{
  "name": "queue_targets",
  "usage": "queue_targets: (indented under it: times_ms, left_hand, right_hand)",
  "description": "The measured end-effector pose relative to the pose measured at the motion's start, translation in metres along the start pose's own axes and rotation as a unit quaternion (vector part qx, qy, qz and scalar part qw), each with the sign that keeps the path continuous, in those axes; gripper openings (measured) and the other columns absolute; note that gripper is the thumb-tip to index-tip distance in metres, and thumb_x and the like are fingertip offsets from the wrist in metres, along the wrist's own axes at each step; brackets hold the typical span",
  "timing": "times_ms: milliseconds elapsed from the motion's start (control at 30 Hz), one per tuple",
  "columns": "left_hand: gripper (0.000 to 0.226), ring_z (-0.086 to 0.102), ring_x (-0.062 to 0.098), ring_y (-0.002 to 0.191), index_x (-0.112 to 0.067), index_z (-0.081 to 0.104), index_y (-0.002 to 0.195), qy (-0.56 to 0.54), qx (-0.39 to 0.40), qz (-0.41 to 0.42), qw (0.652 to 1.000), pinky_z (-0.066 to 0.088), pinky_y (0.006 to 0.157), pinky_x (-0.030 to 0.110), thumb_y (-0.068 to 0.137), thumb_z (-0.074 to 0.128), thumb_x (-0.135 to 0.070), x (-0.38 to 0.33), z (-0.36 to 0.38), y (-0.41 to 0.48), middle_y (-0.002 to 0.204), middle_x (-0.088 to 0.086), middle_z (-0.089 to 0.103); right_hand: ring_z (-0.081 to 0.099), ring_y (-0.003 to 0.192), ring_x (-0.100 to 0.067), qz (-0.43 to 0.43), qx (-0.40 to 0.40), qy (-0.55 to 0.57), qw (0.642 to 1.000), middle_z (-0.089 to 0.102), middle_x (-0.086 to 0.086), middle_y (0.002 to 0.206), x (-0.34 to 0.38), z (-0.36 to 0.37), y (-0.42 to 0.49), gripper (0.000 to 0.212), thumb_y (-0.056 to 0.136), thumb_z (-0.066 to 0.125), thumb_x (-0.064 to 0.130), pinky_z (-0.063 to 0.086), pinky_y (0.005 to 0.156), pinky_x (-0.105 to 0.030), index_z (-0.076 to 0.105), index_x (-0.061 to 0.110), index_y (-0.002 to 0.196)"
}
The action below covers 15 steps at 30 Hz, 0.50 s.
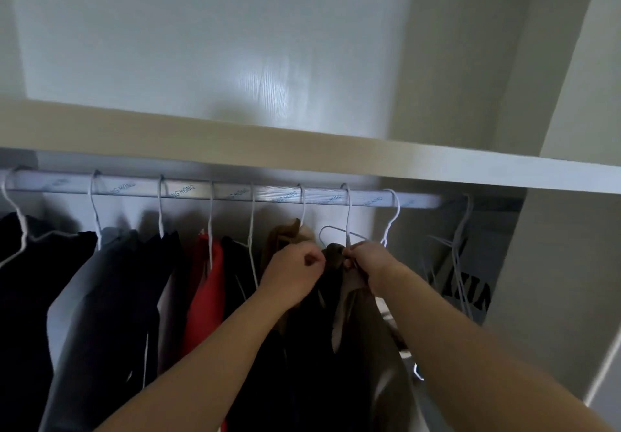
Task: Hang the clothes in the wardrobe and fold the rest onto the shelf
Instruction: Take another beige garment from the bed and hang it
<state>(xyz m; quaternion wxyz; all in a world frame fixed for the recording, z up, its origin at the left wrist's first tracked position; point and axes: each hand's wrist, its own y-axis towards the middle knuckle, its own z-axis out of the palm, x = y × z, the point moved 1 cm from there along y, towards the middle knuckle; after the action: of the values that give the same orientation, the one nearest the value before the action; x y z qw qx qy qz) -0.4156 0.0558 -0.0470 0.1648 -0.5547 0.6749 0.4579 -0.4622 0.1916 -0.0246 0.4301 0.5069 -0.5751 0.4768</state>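
White wardrobe walls enclose a pale wooden shelf (302, 149), whose top shows only a soft glare. Under it runs a silvery metal rail (235, 193) with blue lettering, and the hanging space below is crowded.

From the left hang a black garment (20, 280), a dark grey jacket (100, 283), a bright red garment (205, 287), another black piece (235, 263) and a tan cloth garment (289, 230), each on a thin white wire hanger.

Just right of the tan one hangs the dark brown garment (379, 347), its collar bunched under a white wire hanger (348, 216) hooked over the rail. The left hand (295, 277) reaches in with its grip pinched on the collar from the left. The right hand (369, 263) has its grip clamped on the fabric at the hanger's neck. Both forearms cross in front of the lower clothes and hide part of them.

Beside the right hand an empty white wire hanger (391, 220) hangs on the rail. Farther right, in the shadowed corner, several grey wire hangers (460, 247) dangle before a grey item with black lettering (470, 294); what it is cannot be told.
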Motion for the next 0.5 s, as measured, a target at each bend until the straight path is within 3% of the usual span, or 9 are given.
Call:
queue_targets:
  times_ms: [200, 300, 367, 400, 500]
  left_hand:
    - [0.028, 0.052, -0.010, 0.070, -0.038, 0.056, 0.063, -0.023, -0.010, -0.019, 0.999, 0.035, 0.061, -0.002, 0.083, 0.061, -0.018, 0.013, 0.006, -0.005, 0.070, -0.023, 0.058]
    - [0.028, 0.054, -0.008, 0.073, -0.038, 0.057, 0.063, -0.029, -0.005, -0.033, 0.999, 0.036, 0.060, -0.001, 0.083, 0.060, -0.019, 0.012, 0.009, -0.011, 0.072, -0.022, 0.060]
    - [0.026, 0.054, -0.008, 0.073, -0.038, 0.057, 0.065, -0.033, -0.001, -0.041, 0.999, 0.036, 0.058, 0.002, 0.084, 0.059, -0.021, 0.009, 0.013, -0.018, 0.073, -0.022, 0.059]
    - [0.026, 0.053, -0.009, 0.073, -0.038, 0.058, 0.066, -0.035, -0.002, -0.046, 0.998, 0.035, 0.058, 0.004, 0.085, 0.058, -0.021, 0.006, 0.014, -0.022, 0.073, -0.022, 0.059]
    - [0.025, 0.051, -0.008, 0.075, -0.038, 0.058, 0.068, -0.038, -0.015, -0.053, 0.998, 0.033, 0.059, 0.007, 0.086, 0.057, -0.021, -0.006, 0.018, -0.038, 0.075, -0.022, 0.058]
  right_hand:
    - [0.047, 0.046, -0.017, 0.000, -0.022, 0.020, 1.000, 0.051, -0.007, 0.044, -0.013, 0.005, 0.010, 0.026, 0.088, 0.045, -0.010, 0.040, 0.052, -0.027, 0.054, 0.003, 0.067]
    - [0.051, 0.060, -0.022, -0.010, -0.044, 0.012, 0.999, 0.053, -0.011, 0.061, -0.020, 0.001, 0.003, 0.021, 0.085, 0.043, -0.011, 0.049, 0.063, -0.035, 0.058, 0.003, 0.081]
    - [0.055, 0.072, -0.026, -0.023, -0.073, 0.000, 0.997, 0.057, -0.013, 0.070, -0.024, -0.004, -0.006, 0.019, 0.084, 0.046, -0.008, 0.052, 0.079, -0.041, 0.059, 0.005, 0.078]
    - [0.056, 0.076, -0.027, -0.028, -0.080, 0.005, 0.996, 0.058, -0.015, 0.075, -0.024, -0.007, -0.012, 0.017, 0.083, 0.047, -0.006, 0.053, 0.078, -0.042, 0.059, 0.005, 0.077]
    - [0.050, 0.062, -0.020, -0.040, -0.091, 0.060, 0.993, 0.054, -0.006, 0.070, -0.027, -0.018, -0.037, 0.014, 0.085, 0.049, 0.001, 0.043, 0.048, -0.024, 0.054, 0.010, 0.076]
